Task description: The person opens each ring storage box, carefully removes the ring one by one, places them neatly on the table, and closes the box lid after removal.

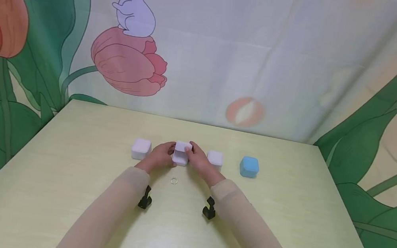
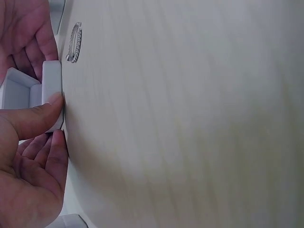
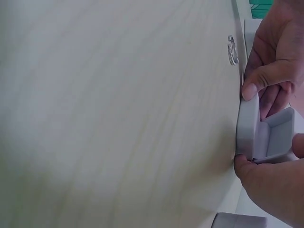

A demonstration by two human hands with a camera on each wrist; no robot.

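Between my two hands stands a small pale lilac-white ring box point(image 1: 180, 160), its hinged lid point(image 1: 183, 147) raised and the inside facing me. My left hand point(image 1: 159, 155) grips the base from the left, thumb on the front wall point(image 2: 52, 85) and fingers at the side. From the right, my right hand point(image 1: 200, 162) holds the box, its thumb against the lid and one fingertip at the base's lower corner in the right wrist view. A silvery ring point(image 1: 174, 180), set with small stones point(image 2: 76, 42), lies on the table just in front of the box.
One closed pale box point(image 1: 141, 149) sits left of my left hand. Another pale box point(image 1: 214, 159) is partly behind my right wrist, and a blue box point(image 1: 249, 167) stands farther right. All rest on a light wood table point(image 1: 73, 160) before a printed curtain point(image 1: 204, 60).
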